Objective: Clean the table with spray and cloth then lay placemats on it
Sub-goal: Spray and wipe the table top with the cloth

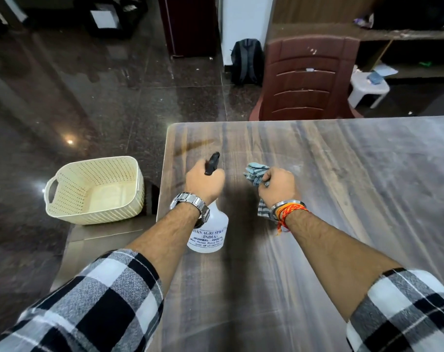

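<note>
My left hand (203, 182) grips the black trigger head of a white spray bottle (210, 231), held over the near left part of the wooden table (342, 174), nozzle pointing away from me. My right hand (278, 185) is closed around a bunched blue-grey striped cloth (255, 172); one end sticks out past the fingers and another hangs below the wrist. The tabletop looks dusty with pale streaks. No placemats are in view.
An empty cream perforated basket (94, 190) sits on a lower surface left of the table. A brown plastic chair (306, 80) stands at the table's far edge. A dark backpack (246, 60) and a white stool (368, 88) stand on the dark floor beyond.
</note>
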Tool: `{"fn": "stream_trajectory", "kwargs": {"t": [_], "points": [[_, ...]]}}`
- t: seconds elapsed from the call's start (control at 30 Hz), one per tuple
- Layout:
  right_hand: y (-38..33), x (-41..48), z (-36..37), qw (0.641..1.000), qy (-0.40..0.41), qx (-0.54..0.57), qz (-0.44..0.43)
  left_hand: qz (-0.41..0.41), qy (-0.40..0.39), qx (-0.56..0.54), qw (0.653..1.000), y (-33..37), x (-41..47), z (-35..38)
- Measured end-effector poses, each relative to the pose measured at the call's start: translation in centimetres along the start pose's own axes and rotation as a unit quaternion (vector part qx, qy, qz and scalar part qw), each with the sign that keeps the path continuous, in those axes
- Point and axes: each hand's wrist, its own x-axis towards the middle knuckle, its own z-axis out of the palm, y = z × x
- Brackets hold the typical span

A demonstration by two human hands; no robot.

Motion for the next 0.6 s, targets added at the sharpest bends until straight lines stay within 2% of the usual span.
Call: {"fn": "stream_trajectory", "kwargs": {"t": [0.13,0.27,0.6], "points": [[1.1,1.1,-1.0,1.0,-0.007,-0.007,-0.011,-0.014,-0.008,0.075,0.997,1.2,-0.5,0.9],[2.6,1.8,-1.7,1.0,-0.002,-0.007,-0.003,-0.05,-0.003,0.096,0.994,1.8,-0.9,1.5],[4.4,2.3,-2.7,1.0,0.005,-0.008,-0.01,-0.015,-0.014,0.034,0.999,2.0,-2.0,2.7]]}}
